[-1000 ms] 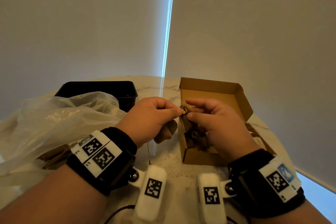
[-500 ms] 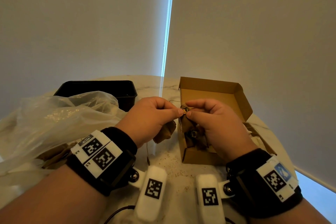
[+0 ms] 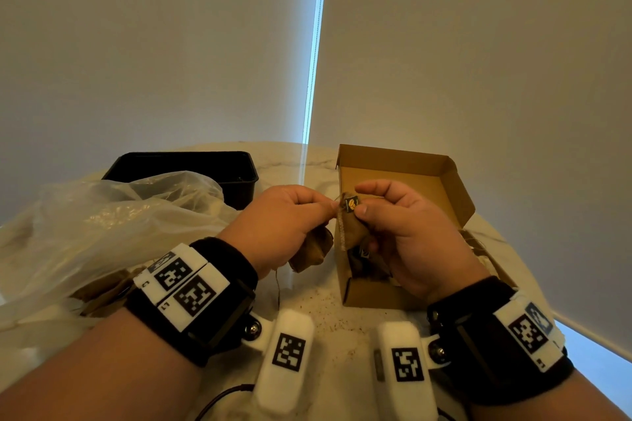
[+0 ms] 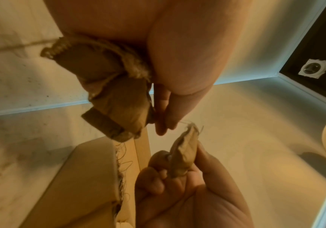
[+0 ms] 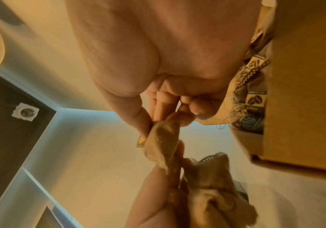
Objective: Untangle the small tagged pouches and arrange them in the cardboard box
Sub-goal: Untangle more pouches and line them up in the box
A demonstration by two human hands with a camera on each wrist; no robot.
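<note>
While the right hand (image 3: 403, 232) pinched one pouch (image 3: 352, 232) by its tag (image 3: 351, 204) above the cardboard box (image 3: 403, 164), the left hand (image 3: 284, 225) clutched a bunched pouch (image 3: 311, 251) and nipped the thread. Risk: a hard pull likely snaps thread or tears tag.

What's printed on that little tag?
The tag is dark with a pale coffee-bean mark, clearest in the head view.

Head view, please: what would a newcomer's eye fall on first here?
Two hands meet at table centre: the right hand pinches a brown pouch with its small dark tag, and the left hand grips more pouches. Just behind stands the open cardboard box; a crumpled plastic bag lies left.
</note>
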